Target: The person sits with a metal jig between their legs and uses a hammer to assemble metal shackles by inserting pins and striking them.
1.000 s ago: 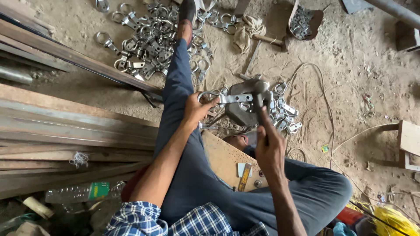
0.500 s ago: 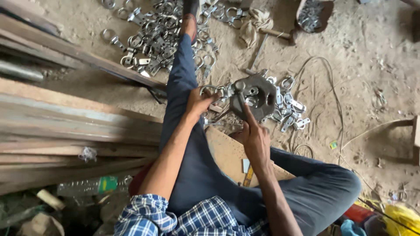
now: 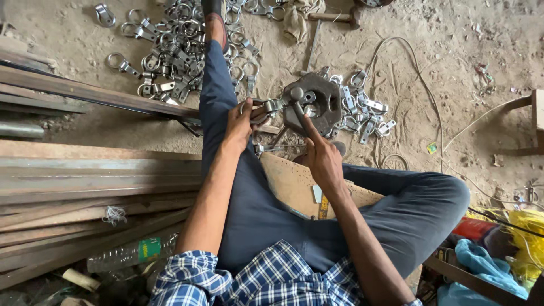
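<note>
While the person sits on the sandy workshop floor (image 3: 453, 68) with one leg stretched forward and the other folded, the stack of long rusty steel bars and planks (image 3: 85, 187) lies along the left side. Compared with the two earlier views, the camera has drawn nearer and both hands have closed in on the work; the right forefinger, previously raised over the block, now presses down on it, which suggests that a piece is being seated rather than fetched. The dark, roughly hexagonal steel forming block (image 3: 320, 102) rests on the ground just beyond the outstretched knee, bearing round pegs on its upper face. Behind it a large heap of bright bent-steel ring clamps (image 3: 170, 51) spreads beside the extended foot, and a smaller heap of similar clamps (image 3: 365, 113) lies touching the block's far right edge. A flat brown board (image 3: 294, 181) sits between the legs. The left hand (image 3: 239, 126) is curled around a shiny ring clamp with a flat tab (image 3: 266, 106), holding it against the block's left edge. The right hand (image 3: 323, 161) is mostly folded, its forefinger extended onto a dark lever (image 3: 298, 113) leaning against the block. A wooden-handled hammer (image 3: 334, 17) lies well apart at the top.
</note>
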